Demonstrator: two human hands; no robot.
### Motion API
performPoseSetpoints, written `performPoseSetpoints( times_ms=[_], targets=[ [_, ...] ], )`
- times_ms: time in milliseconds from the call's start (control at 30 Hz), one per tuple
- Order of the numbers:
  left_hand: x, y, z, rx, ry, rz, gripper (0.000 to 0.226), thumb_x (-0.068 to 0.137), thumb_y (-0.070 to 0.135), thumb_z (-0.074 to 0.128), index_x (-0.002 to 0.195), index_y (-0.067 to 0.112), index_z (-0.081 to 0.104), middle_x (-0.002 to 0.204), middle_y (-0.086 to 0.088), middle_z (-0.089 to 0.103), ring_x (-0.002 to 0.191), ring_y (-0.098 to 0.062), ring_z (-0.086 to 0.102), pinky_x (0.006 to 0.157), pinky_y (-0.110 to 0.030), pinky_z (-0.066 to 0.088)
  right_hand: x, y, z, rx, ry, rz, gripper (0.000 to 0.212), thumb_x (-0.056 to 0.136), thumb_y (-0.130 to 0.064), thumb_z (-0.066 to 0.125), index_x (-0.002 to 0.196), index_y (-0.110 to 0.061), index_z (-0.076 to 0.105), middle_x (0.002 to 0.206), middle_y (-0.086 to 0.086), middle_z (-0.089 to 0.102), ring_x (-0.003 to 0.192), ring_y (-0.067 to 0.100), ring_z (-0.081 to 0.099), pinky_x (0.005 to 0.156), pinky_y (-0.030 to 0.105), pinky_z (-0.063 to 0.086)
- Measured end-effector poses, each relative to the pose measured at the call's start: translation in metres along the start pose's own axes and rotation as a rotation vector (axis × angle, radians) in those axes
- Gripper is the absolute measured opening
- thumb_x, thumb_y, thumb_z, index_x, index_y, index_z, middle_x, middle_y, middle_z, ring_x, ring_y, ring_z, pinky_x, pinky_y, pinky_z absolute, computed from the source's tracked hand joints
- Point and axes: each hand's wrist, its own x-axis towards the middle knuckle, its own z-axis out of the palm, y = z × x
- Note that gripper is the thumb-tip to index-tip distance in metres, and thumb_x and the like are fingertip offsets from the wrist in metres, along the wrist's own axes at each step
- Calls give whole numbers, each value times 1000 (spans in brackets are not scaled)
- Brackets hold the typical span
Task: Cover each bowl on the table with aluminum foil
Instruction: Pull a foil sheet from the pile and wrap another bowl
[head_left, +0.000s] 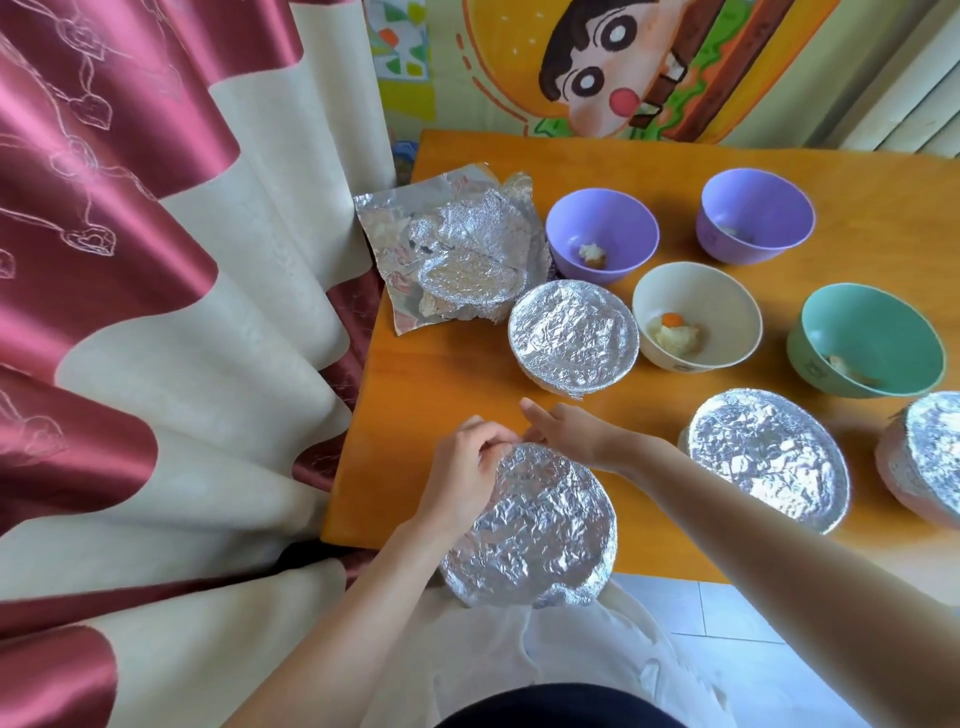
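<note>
The round bowl wrapped in crinkled aluminum foil (535, 530) overhangs the near edge of the orange wooden table (441, 374). The left hand (465, 475) and right hand (569, 434) pinch the foil at its far rim. Beyond stand three other foil-covered bowls (571, 332) (769, 457) (930, 452), then an uncovered cream bowl (696, 322), green bowl (865, 340) and two purple bowls (602, 234) (756, 215), with loose foil sheets (452, 249) far left.

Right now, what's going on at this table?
A person is finishing the nearest foil-wrapped bowl at the near edge of the table. The left hand pinches the wrap at the far rim. The right hand is at the same rim, its grip unclear. Three other covered bowls are done. Four stay open: two purple bowls, a cream bowl and a green bowl. Spare foil sheets lie at the far left.
</note>
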Motion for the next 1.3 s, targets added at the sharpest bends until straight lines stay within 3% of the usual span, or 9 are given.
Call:
performPoseSetpoints(
  times_ms=[167,267,433,500,600,900,1067,1200,1300],
  targets=[
    [0,-4,-13,-32,51,-10,14,90,2,58,96,10,68,93,2,60,85,-5,58,76,-7,44,-8,-8,3,108,8,-48,72,89,-67,18,102,-21,72,110,10,68,105,24,61,101,39,43],
    [1,-8,-20,-32,57,-14,16,90,2,57,96,11,68,94,2,60,87,-6,58,77,-7,44,-11,-11,5,146,76,-82,84,82,-73,16,100,-13,73,104,9,71,99,21,64,101,40,44],
    [-4,-21,-29,-7,69,-20,16,90,0,56,96,11,68,94,1,59,85,-7,58,75,-5,42,-11,-7,25,58,136,-74,81,95,-58,13,103,1,68,71,7,53,62,17,45,66,29,38],
    [-4,-23,-33,-7,85,-16,16,91,0,56,95,10,67,94,1,59,85,-6,57,74,-4,41,-9,-13,25,90,126,-76,77,96,-56,13,101,-6,70,76,7,59,64,15,49,67,26,40],
    [-3,-26,-40,-7,110,-18,16,91,0,55,96,10,67,94,0,59,84,-4,56,73,-3,40,-8,-17,24,138,148,-116,65,97,-55,17,108,-20,70,98,11,69,89,22,62,86,32,46],
    [-3,-32,-39,42,73,-53,9,93,9,54,94,15,61,98,2,55,88,-8,55,74,-6,41,-6,-7,42,133,217,-99,74,97,-56,16,109,-2,65,106,24,66,102,37,59,95,41,45],
    [16,-28,-39,165,2,-43,15,95,16,51,102,21,63,94,2,48,83,-10,54,62,-7,40,-9,1,33,53,232,-159,48,101,-42,26,137,-17,44,138,5,51,125,22,47,102,28,33],
    [22,-34,-35,199,2,-119,19,97,12,48,103,20,63,83,3,45,68,-7,46,61,-10,40,-14,17,33,26,301,-134,39,103,-29,29,135,-15,48,130,4,56,114,18,51,88,21,34],
    [25,-37,-28,188,15,-169,20,96,8,48,102,18,64,76,4,49,74,-9,47,79,-15,40,-15,22,29,7,306,-143,38,103,-25,30,136,-13,45,118,5,60,90,11,54,74,19,37]
  ],
)
